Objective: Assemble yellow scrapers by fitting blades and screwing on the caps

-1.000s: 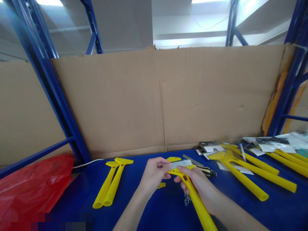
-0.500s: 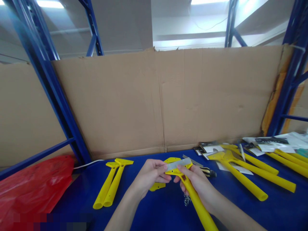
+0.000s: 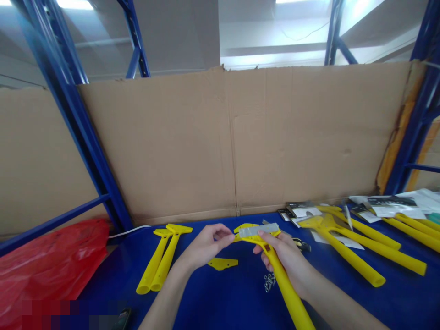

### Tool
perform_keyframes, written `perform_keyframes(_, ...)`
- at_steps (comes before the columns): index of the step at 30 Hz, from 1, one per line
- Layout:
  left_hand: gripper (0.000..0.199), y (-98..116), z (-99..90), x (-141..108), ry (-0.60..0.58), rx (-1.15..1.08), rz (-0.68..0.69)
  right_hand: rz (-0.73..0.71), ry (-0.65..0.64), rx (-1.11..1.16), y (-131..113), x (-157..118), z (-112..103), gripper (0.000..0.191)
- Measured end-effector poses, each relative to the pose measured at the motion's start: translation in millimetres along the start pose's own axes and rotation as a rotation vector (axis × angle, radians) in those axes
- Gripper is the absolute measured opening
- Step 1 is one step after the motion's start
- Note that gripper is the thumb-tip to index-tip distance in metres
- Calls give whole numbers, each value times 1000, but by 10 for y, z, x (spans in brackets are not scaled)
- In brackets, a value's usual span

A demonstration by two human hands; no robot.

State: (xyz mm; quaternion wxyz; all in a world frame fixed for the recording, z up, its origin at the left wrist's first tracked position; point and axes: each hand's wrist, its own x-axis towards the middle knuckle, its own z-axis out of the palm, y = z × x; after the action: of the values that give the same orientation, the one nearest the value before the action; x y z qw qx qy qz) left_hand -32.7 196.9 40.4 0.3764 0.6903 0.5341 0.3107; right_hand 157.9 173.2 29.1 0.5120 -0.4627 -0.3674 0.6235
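My right hand (image 3: 287,254) is wrapped round a long-handled yellow scraper (image 3: 287,295), its thumb pressing a flat metal blade (image 3: 259,230) against the scraper's head. My left hand (image 3: 209,245) has its thumb and forefinger pinched together at the left corner of that head; the exact contact is partly hidden. Beneath my hands, a loose yellow head plate (image 3: 223,263) lies on the blue table. Another yellow plate (image 3: 244,226) shows just behind the held head. Small metal fasteners (image 3: 270,282) lie in a little heap near my right hand.
Two yellow scrapers (image 3: 167,259) lie side by side on the left. More yellow scrapers (image 3: 350,256) and printed packets (image 3: 302,210) spread over the right. A utility knife (image 3: 302,245) sits behind my right hand. A red plastic bag (image 3: 51,261) is far left; a cardboard sheet (image 3: 192,146) stands behind.
My left hand has shifted left off the blade to the corner of the scraper's head, uncovering more of the blade and the loose plate. My right hand keeps its hold on the scraper.
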Motion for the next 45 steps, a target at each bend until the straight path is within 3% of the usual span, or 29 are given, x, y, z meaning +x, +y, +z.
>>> perform_keyframes(3,34,-224,-77,14,-24,378,-74,24,26,-8,-16,44,-47,12)
perform_keyframes(5,29,-308,-75,32,-48,434,-122,28,27,-14,-17,65,-72,12)
perform_keyframes(9,19,-234,-47,50,-105,222,-130,20,32,-43,7,86,-92,14)
perform_keyframes(15,23,83,-60,7,54,-285,88,36,-21,-101,73,58,-51,15)
perform_keyframes(21,20,205,226,46,90,-462,170,33,-156,-174,117,6,23,19)
perform_keyframes(26,26,173,449,99,77,-549,99,19,-130,-185,117,-3,32,15)
perform_keyframes(33,32,174,562,113,120,-596,107,10,-152,-19,115,-15,17,15)
perform_keyframes(39,21,131,555,143,176,-471,178,214,-265,62,143,6,-33,36)
perform_keyframes(45,9,130,625,142,260,-356,201,220,-291,123,170,5,-3,34)
